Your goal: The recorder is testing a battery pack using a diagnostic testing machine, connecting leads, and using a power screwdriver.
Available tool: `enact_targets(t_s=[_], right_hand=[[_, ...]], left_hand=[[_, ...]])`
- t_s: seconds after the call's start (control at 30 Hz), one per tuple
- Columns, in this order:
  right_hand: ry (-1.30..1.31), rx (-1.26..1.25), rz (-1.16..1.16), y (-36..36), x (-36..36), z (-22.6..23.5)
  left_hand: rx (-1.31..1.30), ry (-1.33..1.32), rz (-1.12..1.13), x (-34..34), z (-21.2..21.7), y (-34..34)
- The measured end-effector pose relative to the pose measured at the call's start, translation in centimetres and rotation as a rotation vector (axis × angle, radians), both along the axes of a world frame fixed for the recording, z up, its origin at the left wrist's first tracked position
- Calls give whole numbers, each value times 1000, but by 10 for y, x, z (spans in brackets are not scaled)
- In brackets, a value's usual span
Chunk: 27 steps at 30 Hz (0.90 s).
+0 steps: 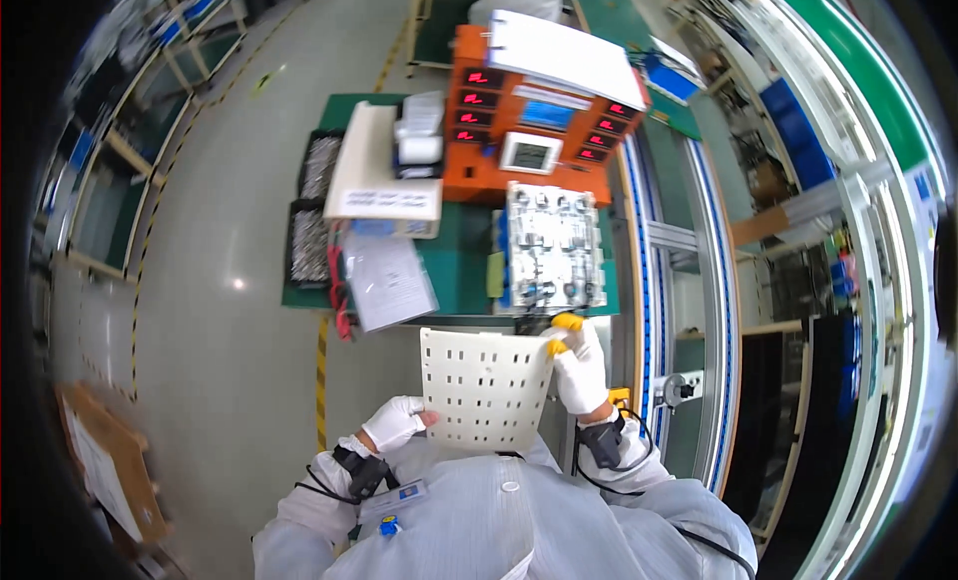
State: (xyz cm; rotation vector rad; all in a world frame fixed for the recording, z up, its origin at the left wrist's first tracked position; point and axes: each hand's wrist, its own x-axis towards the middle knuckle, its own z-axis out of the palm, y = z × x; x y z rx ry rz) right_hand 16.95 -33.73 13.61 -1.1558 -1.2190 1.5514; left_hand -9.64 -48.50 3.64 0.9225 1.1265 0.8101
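In front of my body is a white perforated plastic tray (479,386), tilted, with rows of slots across it. My left hand (396,422), in a white glove with a bare thumb tip, grips the tray's lower left edge. At its upper right corner my right hand (581,369) is closed on the rim; this glove has yellow fingertips. Just beyond the tray, a silver metal fixture (554,246) with several round fittings sits at the front of the green-topped bench (464,271). The tray's underside is hidden.
Behind the fixture stands an orange tester (479,171) with red digital displays. To its left are a beige machine (374,166), black bins (309,243) of small parts and a sheet in a clear sleeve (387,281). A conveyor rail (714,311) runs along the right.
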Motion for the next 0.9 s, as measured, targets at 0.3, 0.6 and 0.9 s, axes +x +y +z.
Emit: enact_targets(t_s=[0.3, 0.6, 0.9], right_hand=[[101, -216, -371, 42, 170, -76], [906, -533, 36, 81, 240, -95], [419, -702, -151, 102, 183, -76]], left_hand=[[565, -161, -563, 174, 99, 152], [251, 729, -162, 176, 59, 163], [125, 723, 281, 169, 1, 166]])
